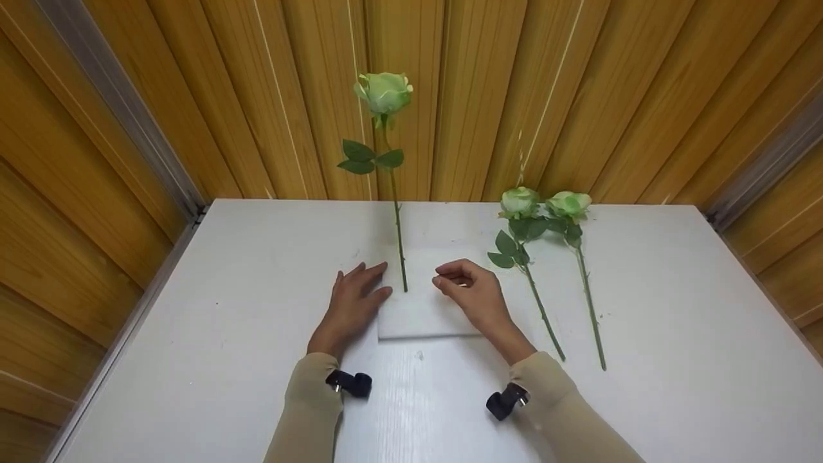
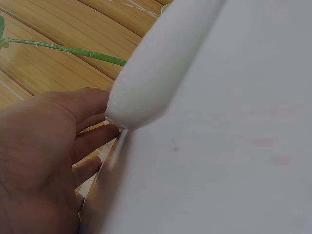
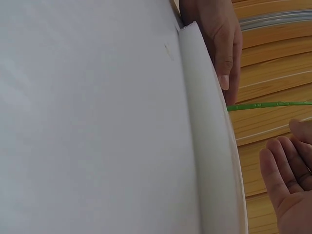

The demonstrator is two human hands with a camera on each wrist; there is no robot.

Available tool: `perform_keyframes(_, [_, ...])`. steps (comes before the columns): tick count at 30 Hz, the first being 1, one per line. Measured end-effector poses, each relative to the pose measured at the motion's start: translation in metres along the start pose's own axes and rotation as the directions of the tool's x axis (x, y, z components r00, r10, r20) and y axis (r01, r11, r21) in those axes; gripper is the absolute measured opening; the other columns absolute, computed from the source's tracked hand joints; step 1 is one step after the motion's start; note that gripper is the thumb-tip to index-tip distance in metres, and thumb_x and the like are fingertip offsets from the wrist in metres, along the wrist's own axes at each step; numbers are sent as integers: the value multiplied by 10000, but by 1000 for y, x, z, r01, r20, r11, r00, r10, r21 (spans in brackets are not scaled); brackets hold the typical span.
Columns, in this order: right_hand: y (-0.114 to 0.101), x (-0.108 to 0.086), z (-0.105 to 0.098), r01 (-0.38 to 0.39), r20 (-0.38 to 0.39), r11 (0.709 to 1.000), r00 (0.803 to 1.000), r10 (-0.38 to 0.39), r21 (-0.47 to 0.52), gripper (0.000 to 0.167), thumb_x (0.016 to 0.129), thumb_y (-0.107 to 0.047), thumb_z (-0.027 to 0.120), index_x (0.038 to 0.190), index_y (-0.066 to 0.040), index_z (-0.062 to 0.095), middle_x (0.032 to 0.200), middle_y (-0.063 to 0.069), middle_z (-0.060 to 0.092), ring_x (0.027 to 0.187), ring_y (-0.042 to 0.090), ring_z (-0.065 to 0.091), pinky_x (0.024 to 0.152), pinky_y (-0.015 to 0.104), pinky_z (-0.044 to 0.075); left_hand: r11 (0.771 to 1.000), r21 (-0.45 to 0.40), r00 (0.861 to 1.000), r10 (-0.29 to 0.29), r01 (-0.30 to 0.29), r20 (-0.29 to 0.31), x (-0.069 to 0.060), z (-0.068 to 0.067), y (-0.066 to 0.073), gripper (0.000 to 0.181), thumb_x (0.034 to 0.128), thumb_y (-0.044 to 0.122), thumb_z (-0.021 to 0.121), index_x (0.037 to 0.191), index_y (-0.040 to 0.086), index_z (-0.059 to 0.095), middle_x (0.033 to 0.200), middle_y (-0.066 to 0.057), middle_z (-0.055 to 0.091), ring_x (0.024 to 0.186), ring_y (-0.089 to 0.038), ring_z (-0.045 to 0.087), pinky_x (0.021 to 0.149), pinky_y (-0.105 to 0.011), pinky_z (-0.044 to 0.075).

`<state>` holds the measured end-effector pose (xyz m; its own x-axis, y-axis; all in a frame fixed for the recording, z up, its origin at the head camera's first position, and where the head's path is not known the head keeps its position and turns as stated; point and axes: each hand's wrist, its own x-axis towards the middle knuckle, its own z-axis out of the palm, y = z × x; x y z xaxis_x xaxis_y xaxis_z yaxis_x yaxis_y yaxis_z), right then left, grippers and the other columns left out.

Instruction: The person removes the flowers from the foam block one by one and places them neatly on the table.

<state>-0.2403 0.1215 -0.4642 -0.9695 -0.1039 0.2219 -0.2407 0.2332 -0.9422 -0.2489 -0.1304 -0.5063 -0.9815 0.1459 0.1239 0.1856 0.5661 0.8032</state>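
A green rose [image 1: 390,159] stands upright, its stem's lower end in a white foam slab [image 1: 424,319] on the table. At the slab's left edge rests my left hand [image 1: 352,305], fingers spread; in the left wrist view its fingertips touch the foam [image 2: 156,68]. My right hand [image 1: 474,297] hovers over the slab's right part, right of the stem, with fingers loosely bent and nothing held. From the right wrist, the stem [image 3: 265,105] rises apart from the right hand [image 3: 295,180]. How deep the stem sits is hidden.
Two more green roses, one nearer [image 1: 519,202] and one farther right [image 1: 569,206], lie on the white table [image 1: 276,257] right of the slab, blooms toward the back. Wood-patterned panels [image 1: 476,96] close off the back and sides. Each sleeved wrist carries a small black camera [image 1: 508,400].
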Motion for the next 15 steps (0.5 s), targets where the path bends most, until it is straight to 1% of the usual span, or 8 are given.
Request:
perform_keyframes(3, [2,2,5,22,-8,999,1000,-22,-33,182,941,-69,815,1089,24,764,1003,50,768,909,192,717,786,210,591,1000,13,1000,13,-13,-4,0,0,1,507,1041,263,680,1514,98,603,1535,-111,582,1554,-347,330,1313,-482,-38])
perform_keyframes(6, [5,3,11,28,-11,999,1000,-28,-47,159,945,-83,817,1077,-4,774,1003,48,771,909,189,716,793,206,578,1000,22,1000,11,-11,-9,1,0,3,504,1038,267,681,1508,98,608,1528,-109,589,1551,-351,337,1314,-483,-36])
perform_keyframes(10, [8,4,17,12,-8,999,1000,-12,-30,168,945,-87,820,1082,-2,774,1002,41,772,911,188,713,794,203,576,1000,17,1000,-7,8,-15,0,1,3,505,1034,278,684,1507,113,614,1542,-110,576,1554,-352,330,1314,-501,-25])
perform_keyframes(15, [9,4,24,9,-15,1000,1000,-9,-5,180,940,-84,826,1086,6,774,999,49,773,914,203,716,797,198,576,1000,6,1000,-8,8,-15,0,1,3,504,1031,279,693,1504,122,620,1548,-113,569,1556,-353,325,1314,-516,-13])
